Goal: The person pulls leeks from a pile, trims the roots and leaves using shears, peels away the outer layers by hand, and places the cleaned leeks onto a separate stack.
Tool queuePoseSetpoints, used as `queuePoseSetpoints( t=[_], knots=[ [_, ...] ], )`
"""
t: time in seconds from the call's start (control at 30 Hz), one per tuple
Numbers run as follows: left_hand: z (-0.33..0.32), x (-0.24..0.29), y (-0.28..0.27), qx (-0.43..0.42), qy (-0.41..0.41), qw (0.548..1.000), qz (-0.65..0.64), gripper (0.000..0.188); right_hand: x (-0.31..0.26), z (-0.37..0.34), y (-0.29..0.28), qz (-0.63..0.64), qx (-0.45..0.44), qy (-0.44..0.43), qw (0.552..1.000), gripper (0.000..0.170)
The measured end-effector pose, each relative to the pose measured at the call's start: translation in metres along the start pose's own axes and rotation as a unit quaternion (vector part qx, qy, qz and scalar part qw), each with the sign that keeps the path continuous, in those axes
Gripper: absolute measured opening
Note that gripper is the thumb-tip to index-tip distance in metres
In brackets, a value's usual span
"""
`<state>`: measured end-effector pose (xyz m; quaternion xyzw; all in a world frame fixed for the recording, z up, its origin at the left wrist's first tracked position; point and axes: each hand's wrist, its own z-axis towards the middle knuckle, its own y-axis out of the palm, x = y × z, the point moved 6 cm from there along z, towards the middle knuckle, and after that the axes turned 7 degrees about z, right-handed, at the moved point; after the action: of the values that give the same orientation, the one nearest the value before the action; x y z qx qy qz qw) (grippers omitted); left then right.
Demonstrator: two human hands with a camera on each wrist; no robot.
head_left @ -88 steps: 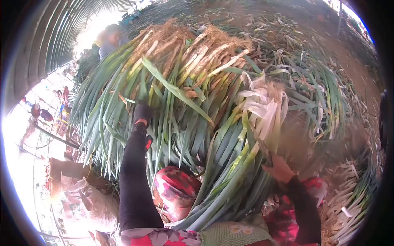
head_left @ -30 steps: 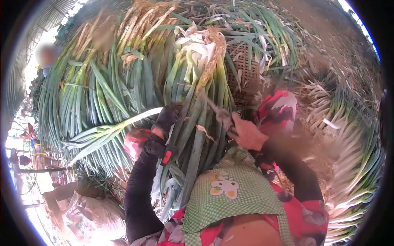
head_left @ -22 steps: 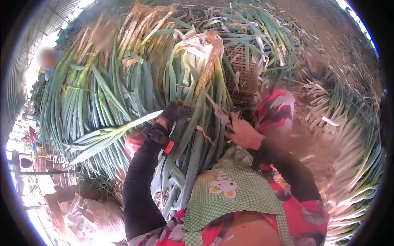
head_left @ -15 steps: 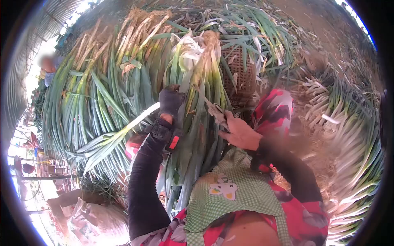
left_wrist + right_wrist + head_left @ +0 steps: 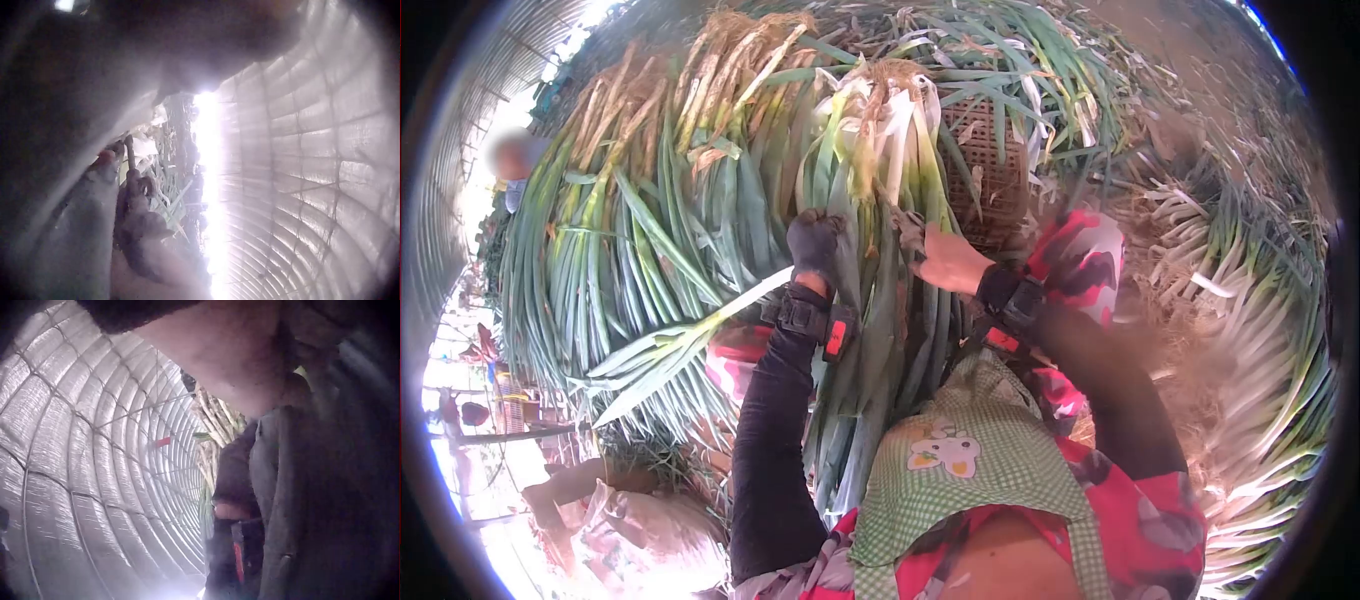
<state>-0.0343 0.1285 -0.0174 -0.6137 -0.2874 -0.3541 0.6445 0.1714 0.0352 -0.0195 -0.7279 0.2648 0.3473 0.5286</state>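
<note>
In the head view my left hand [image 5: 815, 245], in a dark glove, grips long green leaves at the left side of a leek bunch [image 5: 890, 130]. That bunch lies roots up, its leaves hanging toward the apron. My right hand [image 5: 950, 260] holds a narrow, dirty tool [image 5: 908, 232] against the bunch's right side, close to the left hand. Its exact shape is unclear. The left wrist view shows the right hand [image 5: 147, 250] around the tool; the right wrist view shows the gloved left hand [image 5: 237, 465] beside a broad leaf.
Many leeks [image 5: 600, 240] are heaped at the left, with a loose pale stalk [image 5: 750, 293] by the left wrist. A woven basket [image 5: 988, 175] stands behind the right hand. Rows of leeks [image 5: 1260, 400] lie at the right, a sack [image 5: 640, 535] at lower left. A person [image 5: 515, 170] is far left.
The camera view has tilted down since the earliest frame. Both hands have come together on the bunch; lately the right hand and tool moved up and left, and the left hand rose slightly.
</note>
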Motion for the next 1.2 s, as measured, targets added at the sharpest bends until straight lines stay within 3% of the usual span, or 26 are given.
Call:
queuePoseSetpoints(
  t=[0.1, 0.17, 0.2, 0.23, 0.3, 0.37, 0.43, 0.5, 0.57, 0.6, 0.67, 0.73, 0.83, 0.9, 0.97, 1.07, 1.2],
  knots=[
    [0.02, -0.029, 0.004, -0.05, -0.01, 0.979, -0.198, 0.031, 0.0, -0.002, -0.006, -0.008, 0.011, -0.015, 1.0, 0.05],
    [0.018, -0.033, 0.007, -0.091, -0.057, 0.985, -0.131, 0.03, -0.002, -0.022, -0.018, 0.006, 0.018, 0.028, 0.999, 0.051],
    [0.012, -0.007, -0.002, -0.109, -0.072, 0.991, 0.041, 0.026, 0.006, -0.027, -0.02, 0.007, 0.028, 0.041, 0.999, 0.05],
    [0.007, 0.006, -0.005, -0.125, -0.086, 0.965, 0.212, 0.024, 0.016, -0.033, -0.025, 0.008, 0.038, 0.054, 0.998, 0.048],
    [-0.01, -0.005, 0.019, -0.178, -0.154, 0.972, -0.025, 0.038, 0.039, -0.044, -0.025, 0.016, 0.052, 0.075, 0.996, 0.047],
    [-0.005, -0.002, 0.037, -0.254, -0.086, 0.958, -0.099, 0.045, 0.066, -0.048, -0.017, 0.024, 0.068, 0.088, 0.994, 0.048],
    [0.006, -0.001, 0.038, -0.353, 0.097, 0.931, -0.004, 0.043, 0.074, -0.054, -0.012, 0.036, 0.042, 0.105, 0.993, 0.052],
    [0.005, 0.019, 0.015, -0.328, 0.322, 0.88, 0.122, 0.042, 0.079, -0.06, -0.009, 0.043, 0.038, 0.107, 0.993, 0.054],
    [0.006, 0.045, -0.02, -0.343, 0.338, 0.857, 0.182, 0.043, 0.081, -0.064, -0.012, 0.046, 0.066, 0.096, 0.992, 0.052],
    [0.01, 0.056, -0.039, -0.362, 0.292, 0.863, 0.201, 0.043, 0.085, -0.065, -0.009, 0.05, 0.062, 0.101, 0.992, 0.052],
    [0.048, 0.088, -0.076, -0.291, 0.21, 0.909, 0.211, 0.043, 0.091, -0.064, -0.009, 0.052, 0.05, 0.11, 0.991, 0.052],
    [0.134, 0.129, -0.097, -0.118, 0.229, 0.938, 0.231, 0.043, 0.071, -0.061, -0.019, 0.04, 0.039, 0.109, 0.993, 0.053],
    [0.261, 0.157, -0.086, 0.042, 0.238, 0.913, 0.327, 0.044, 0.068, -0.054, -0.01, 0.07, 0.034, 0.099, 0.992, 0.059],
    [0.296, 0.15, -0.066, 0.04, 0.199, 0.9, 0.386, 0.044, 0.078, -0.052, -0.016, 0.05, 0.073, 0.06, 0.994, 0.069],
    [0.275, 0.131, -0.056, 0.016, 0.22, 0.896, 0.386, 0.045, 0.079, -0.057, -0.018, -0.004, 0.127, -0.012, 0.992, 0.082],
    [0.163, 0.084, -0.066, -0.055, 0.272, 0.897, 0.343, 0.046, 0.075, -0.061, -0.019, -0.076, 0.026, 0.149, 0.986, 0.097],
    [-0.004, -0.015, -0.109, -0.145, 0.211, 0.893, 0.37, 0.047, 0.084, -0.065, -0.011, -0.169, 0.05, 0.16, 0.971, 0.101]
  ],
)
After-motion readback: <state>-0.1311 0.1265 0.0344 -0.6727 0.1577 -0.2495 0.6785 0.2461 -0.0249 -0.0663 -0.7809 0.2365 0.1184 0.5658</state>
